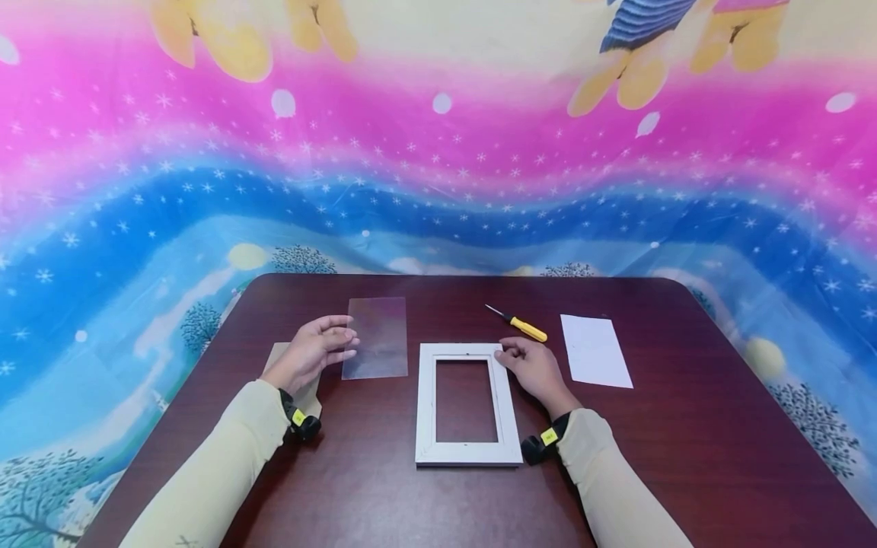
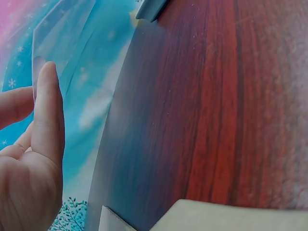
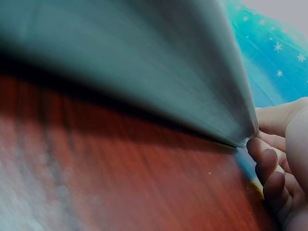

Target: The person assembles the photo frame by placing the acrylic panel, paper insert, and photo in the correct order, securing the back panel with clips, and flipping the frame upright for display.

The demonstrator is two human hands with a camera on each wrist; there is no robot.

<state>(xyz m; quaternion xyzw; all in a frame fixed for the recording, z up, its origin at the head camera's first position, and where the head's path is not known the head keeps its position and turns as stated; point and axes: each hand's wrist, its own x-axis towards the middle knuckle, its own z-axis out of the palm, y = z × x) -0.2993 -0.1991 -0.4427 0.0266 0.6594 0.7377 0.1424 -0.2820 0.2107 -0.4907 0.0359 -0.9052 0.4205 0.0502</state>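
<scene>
My left hand [image 1: 310, 352] pinches the left edge of a clear plastic sheet [image 1: 379, 339] between thumb and fingers. In the left wrist view the transparent sheet [image 2: 57, 33] stands up from the fingertips, held above the table. A white picture frame [image 1: 426, 403] with a bare opening lies in the middle of the table. At its upper right corner my right hand [image 1: 537, 373] grips the rim. The right wrist view has the frame's side [image 3: 192, 72] close up and blurred, with thumb and curled fingers [image 3: 267, 161] at the corner.
A yellow-handled screwdriver [image 1: 529, 328] lies behind the right hand. To its right is a white sheet of paper [image 1: 596, 350]. A beige board [image 1: 276, 354] lies partly hidden under the left wrist. The dark red table [image 1: 370, 487] meets a printed cloth [image 1: 438, 190] at the back.
</scene>
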